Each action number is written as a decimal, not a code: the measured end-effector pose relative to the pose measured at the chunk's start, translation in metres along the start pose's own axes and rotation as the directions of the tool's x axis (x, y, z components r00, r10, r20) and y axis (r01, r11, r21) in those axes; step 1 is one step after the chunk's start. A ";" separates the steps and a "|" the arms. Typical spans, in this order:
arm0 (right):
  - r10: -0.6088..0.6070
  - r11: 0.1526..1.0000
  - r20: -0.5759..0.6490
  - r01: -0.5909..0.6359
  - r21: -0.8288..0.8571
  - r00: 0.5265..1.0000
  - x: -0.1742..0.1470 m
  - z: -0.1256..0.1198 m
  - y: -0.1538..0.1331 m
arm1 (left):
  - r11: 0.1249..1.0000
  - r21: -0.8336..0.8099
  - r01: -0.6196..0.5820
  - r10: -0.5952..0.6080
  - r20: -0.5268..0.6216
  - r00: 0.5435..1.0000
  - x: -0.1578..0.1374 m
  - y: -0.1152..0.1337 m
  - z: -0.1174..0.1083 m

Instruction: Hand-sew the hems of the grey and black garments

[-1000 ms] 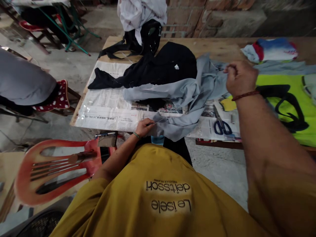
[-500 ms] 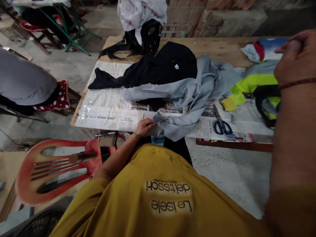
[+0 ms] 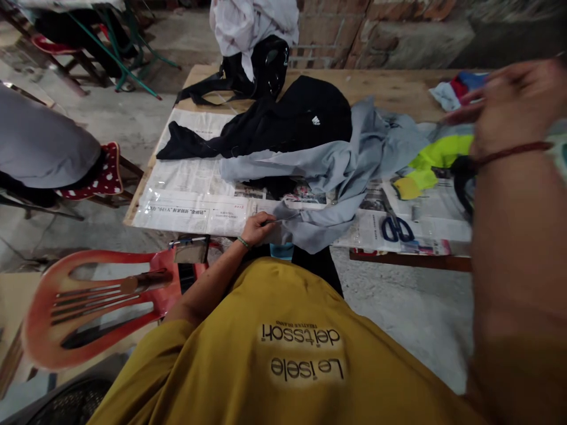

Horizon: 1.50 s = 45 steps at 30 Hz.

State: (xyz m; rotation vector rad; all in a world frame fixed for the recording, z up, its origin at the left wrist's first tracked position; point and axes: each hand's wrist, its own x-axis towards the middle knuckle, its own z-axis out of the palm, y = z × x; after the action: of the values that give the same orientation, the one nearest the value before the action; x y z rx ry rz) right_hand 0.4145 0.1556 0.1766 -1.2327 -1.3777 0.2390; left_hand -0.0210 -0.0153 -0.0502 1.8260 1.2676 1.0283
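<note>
My left hand point(image 3: 258, 229) pinches the near edge of a grey and black garment point(image 3: 325, 165) by the front of the table. The garment lies bunched, its black part with a small white logo toward the back and its grey cloth toward me. Raised high at the right, my right hand point(image 3: 516, 106) is blurred and held apart from the cloth. Its fingertips look drawn together; whatever is in them is too small to make out. Dark-blue-handled scissors point(image 3: 397, 229) lie on the newspaper, below and left of that hand.
Newspaper point(image 3: 177, 203) covers much of the wooden table point(image 3: 390, 82). A black bag point(image 3: 270, 68) with white cloth point(image 3: 252, 23) stands at the back. Neon yellow cloth point(image 3: 443, 153) lies to the right. A red plastic chair point(image 3: 97, 254) is at my left; another person point(image 3: 44, 130) sits beyond.
My right hand has moved a little left and down, with its fingers stretched further forward. My left hand stays on the garment's edge.
</note>
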 end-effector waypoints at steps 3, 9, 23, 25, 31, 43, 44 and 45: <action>0.331 0.941 0.306 -0.337 -0.034 0.893 -0.089 0.053 -0.027 | 1.000 0.003 -0.012 0.012 -0.013 1.000 0.000 0.000 0.000; 0.252 0.967 0.587 -0.231 -0.112 0.769 -0.267 0.141 -0.027 | 0.999 0.047 -0.004 0.004 0.000 1.000 0.001 0.001 0.001; -0.047 0.901 0.484 0.246 -0.357 0.874 -0.287 0.113 0.029 | 0.931 0.257 -0.261 0.186 0.284 0.941 0.031 0.018 -0.019; -0.057 0.895 0.454 0.247 -0.372 0.889 -0.295 0.109 0.031 | 0.865 0.355 -0.354 0.282 0.240 0.929 0.030 0.021 -0.017; -0.021 0.885 0.468 0.233 -0.402 0.884 -0.317 0.110 0.038 | 0.744 0.540 -0.393 0.342 0.197 0.919 0.005 0.004 -0.001; 0.103 0.880 0.556 0.184 -0.437 0.825 -0.318 0.113 0.041 | 0.871 0.447 -0.205 0.174 0.110 0.979 -0.009 0.000 0.003; 0.099 0.881 0.555 0.186 -0.434 0.826 -0.318 0.113 0.041 | 0.879 0.437 -0.194 0.160 0.112 0.981 -0.008 0.002 0.002; 0.091 0.883 0.553 0.190 -0.430 0.828 -0.318 0.113 0.041 | 0.884 0.431 -0.183 0.146 0.116 0.982 -0.006 0.004 0.002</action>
State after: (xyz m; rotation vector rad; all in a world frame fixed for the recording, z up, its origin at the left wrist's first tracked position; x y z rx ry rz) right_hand 0.2557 -0.0091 -0.0744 -1.6006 -2.0710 0.2492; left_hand -0.0189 -0.0227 -0.0489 2.3294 1.3969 0.7832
